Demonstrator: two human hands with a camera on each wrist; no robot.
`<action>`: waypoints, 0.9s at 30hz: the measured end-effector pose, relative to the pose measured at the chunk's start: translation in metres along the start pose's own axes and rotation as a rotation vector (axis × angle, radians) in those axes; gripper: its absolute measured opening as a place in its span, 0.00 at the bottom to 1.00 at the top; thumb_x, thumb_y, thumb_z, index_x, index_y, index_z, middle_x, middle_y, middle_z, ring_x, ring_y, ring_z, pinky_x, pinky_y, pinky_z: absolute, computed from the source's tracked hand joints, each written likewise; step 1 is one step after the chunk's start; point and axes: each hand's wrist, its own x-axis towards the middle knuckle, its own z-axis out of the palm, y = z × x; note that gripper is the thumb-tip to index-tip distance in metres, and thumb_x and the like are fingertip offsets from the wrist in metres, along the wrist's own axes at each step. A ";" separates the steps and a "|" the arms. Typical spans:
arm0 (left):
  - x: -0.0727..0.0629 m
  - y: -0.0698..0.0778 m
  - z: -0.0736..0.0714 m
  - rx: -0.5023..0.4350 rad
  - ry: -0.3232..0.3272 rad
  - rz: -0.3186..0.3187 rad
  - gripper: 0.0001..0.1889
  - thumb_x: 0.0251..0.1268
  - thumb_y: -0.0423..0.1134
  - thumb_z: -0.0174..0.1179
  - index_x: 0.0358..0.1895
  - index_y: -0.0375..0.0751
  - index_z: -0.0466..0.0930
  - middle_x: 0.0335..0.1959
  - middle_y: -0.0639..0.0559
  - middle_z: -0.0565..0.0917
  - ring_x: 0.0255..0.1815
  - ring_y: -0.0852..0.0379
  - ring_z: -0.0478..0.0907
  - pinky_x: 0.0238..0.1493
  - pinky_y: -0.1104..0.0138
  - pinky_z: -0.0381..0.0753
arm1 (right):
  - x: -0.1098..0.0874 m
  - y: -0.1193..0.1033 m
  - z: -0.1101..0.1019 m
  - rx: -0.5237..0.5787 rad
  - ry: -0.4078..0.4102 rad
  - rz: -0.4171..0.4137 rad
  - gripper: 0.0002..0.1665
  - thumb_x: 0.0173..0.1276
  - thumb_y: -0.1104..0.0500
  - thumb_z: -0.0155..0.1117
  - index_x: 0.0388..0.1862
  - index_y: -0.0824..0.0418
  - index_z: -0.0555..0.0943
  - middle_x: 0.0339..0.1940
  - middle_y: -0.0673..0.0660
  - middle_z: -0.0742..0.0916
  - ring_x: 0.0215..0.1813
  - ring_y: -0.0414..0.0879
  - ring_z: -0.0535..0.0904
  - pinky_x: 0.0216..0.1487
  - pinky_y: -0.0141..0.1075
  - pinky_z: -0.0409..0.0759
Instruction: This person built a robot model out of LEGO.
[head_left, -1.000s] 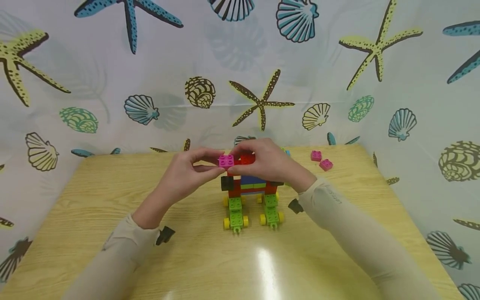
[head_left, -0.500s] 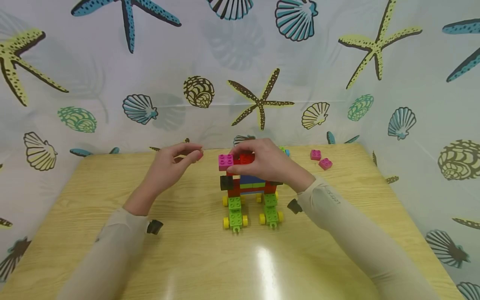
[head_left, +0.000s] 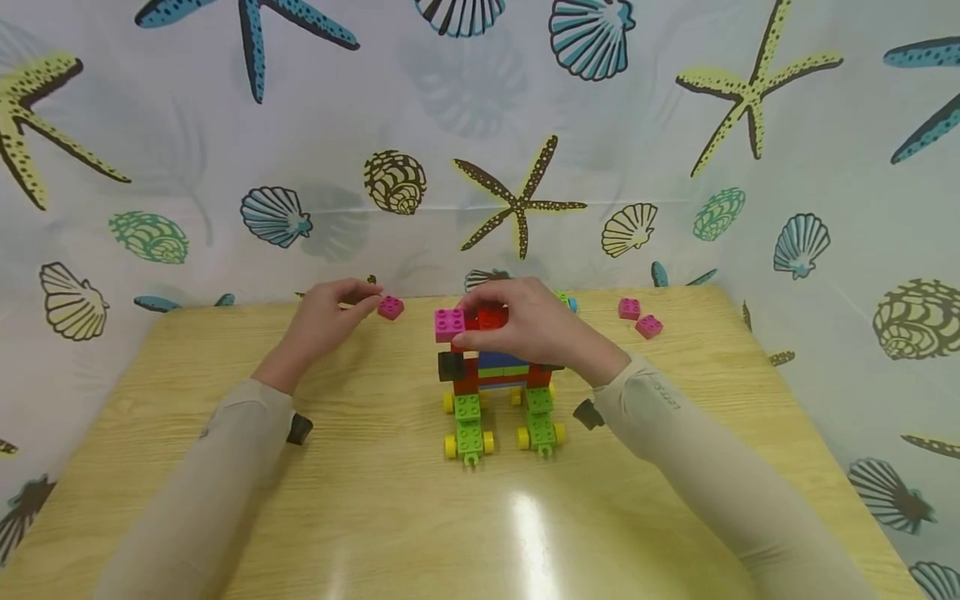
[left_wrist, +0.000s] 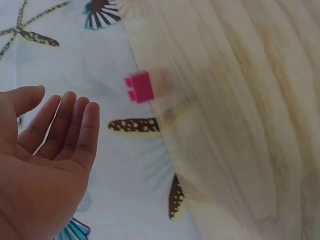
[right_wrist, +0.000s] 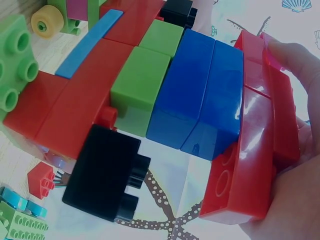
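A toy-brick model on green wheeled bases (head_left: 468, 408) stands mid-table, with red, blue and green bricks stacked above. A pink brick (head_left: 450, 323) tops its left end. My right hand (head_left: 536, 321) grips the top from behind and the right, around the red bricks (right_wrist: 257, 125), thumb and fingers close to the pink brick. Its palm is partly hidden in the right wrist view. Away to the left, my left hand (head_left: 326, 321) has relaxed fingers holding nothing, just beside a loose pink brick (head_left: 390, 307). The left wrist view shows a gap between fingers (left_wrist: 85, 125) and brick.
Two pink bricks (head_left: 637, 317) lie at the back right of the wooden table (head_left: 360, 500). Behind the model, green and blue pieces (right_wrist: 22, 215) and a red brick (right_wrist: 41, 179) show. A shell-patterned cloth (head_left: 322, 150) rises at the table's back edge.
My left hand has let go of the pink brick on the model and moved left, uncovering the loose pink brick at the back. My right hand has kept its hold on the model.
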 end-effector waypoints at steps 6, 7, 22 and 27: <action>0.020 -0.022 -0.002 -0.016 -0.051 -0.081 0.21 0.89 0.45 0.60 0.72 0.36 0.83 0.71 0.35 0.85 0.70 0.37 0.82 0.70 0.44 0.84 | 0.000 0.000 0.001 0.004 0.003 -0.002 0.27 0.75 0.41 0.80 0.65 0.53 0.89 0.60 0.50 0.93 0.57 0.48 0.85 0.64 0.46 0.87; 0.024 -0.025 -0.002 -0.020 -0.060 -0.096 0.21 0.89 0.45 0.59 0.72 0.36 0.82 0.71 0.34 0.85 0.69 0.37 0.81 0.71 0.44 0.84 | -0.001 0.001 0.001 0.003 0.004 -0.003 0.27 0.75 0.41 0.80 0.65 0.53 0.89 0.59 0.50 0.93 0.57 0.48 0.85 0.64 0.46 0.88; 0.053 -0.037 0.013 -0.074 -0.229 -0.199 0.26 0.86 0.41 0.63 0.78 0.32 0.76 0.72 0.31 0.82 0.69 0.38 0.80 0.75 0.47 0.83 | -0.002 0.002 0.001 0.002 -0.004 -0.004 0.26 0.74 0.41 0.80 0.64 0.53 0.89 0.58 0.49 0.93 0.55 0.48 0.84 0.60 0.44 0.88; 0.055 -0.036 0.017 -0.091 -0.250 -0.222 0.27 0.84 0.41 0.66 0.78 0.34 0.77 0.71 0.32 0.82 0.68 0.41 0.79 0.74 0.49 0.81 | -0.002 0.003 -0.001 -0.003 -0.007 -0.010 0.26 0.75 0.41 0.79 0.64 0.53 0.89 0.58 0.49 0.93 0.55 0.48 0.84 0.61 0.45 0.87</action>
